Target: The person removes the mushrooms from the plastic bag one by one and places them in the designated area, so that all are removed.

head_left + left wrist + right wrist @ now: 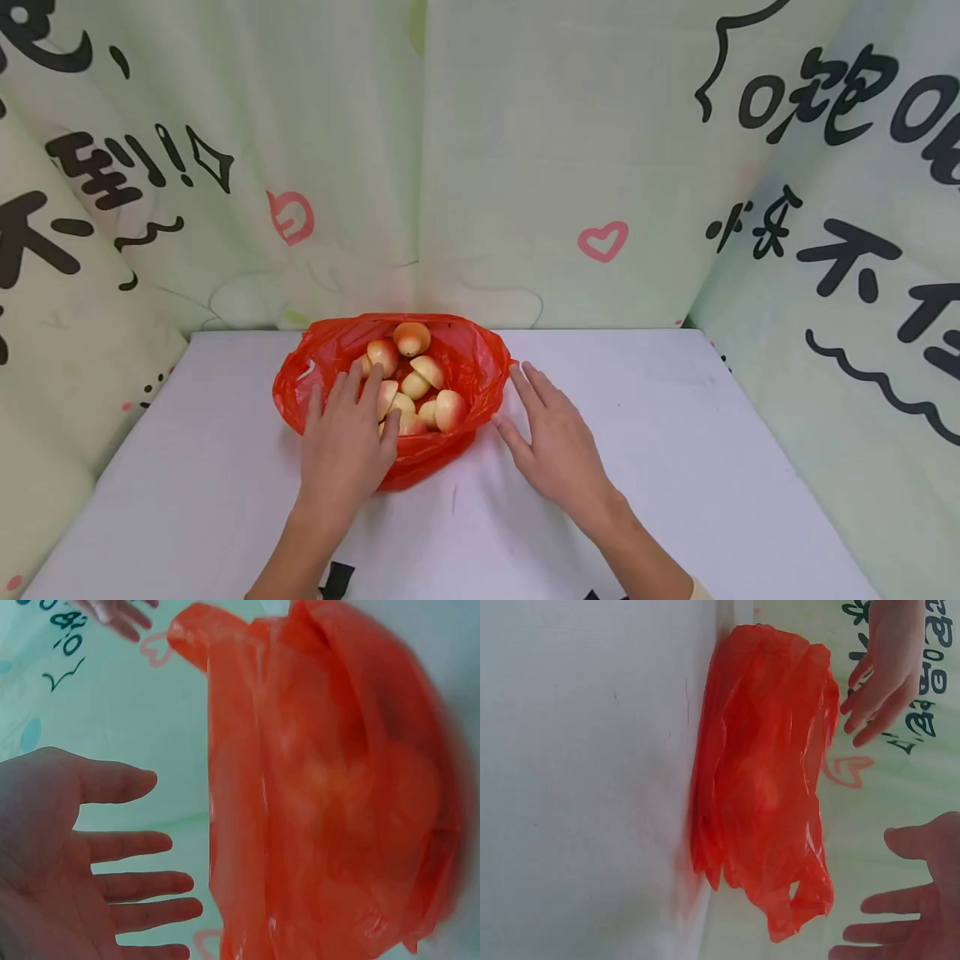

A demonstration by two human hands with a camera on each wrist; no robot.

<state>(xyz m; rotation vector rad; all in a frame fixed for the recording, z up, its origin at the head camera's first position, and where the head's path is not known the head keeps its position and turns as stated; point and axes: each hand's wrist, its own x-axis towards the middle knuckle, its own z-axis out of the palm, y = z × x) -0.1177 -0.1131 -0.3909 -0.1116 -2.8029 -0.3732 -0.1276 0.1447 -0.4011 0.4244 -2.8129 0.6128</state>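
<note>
A red plastic bag [480,367] stands on the table with its mouth spread wide. Inside lie several mushroom-shaped pieces [412,339] with reddish caps and pale stems. My left hand [348,442] hovers over the bag's near left side, fingers straight. In the left wrist view that hand [67,855] is apart from the bag [300,795], with nothing in its grasp. By the bag's right rim is my right hand [562,450], its fingers extended; whether the fingertips touch the plastic, I cannot tell. The right wrist view shows the right hand [922,900] apart from the bag [765,765].
The white table [675,467] holds the bag near its back edge. Pale green curtains [525,150] with dark lettering and pink hearts hang behind and on both sides. A small black piece [337,578] shows at the front edge, left of the middle.
</note>
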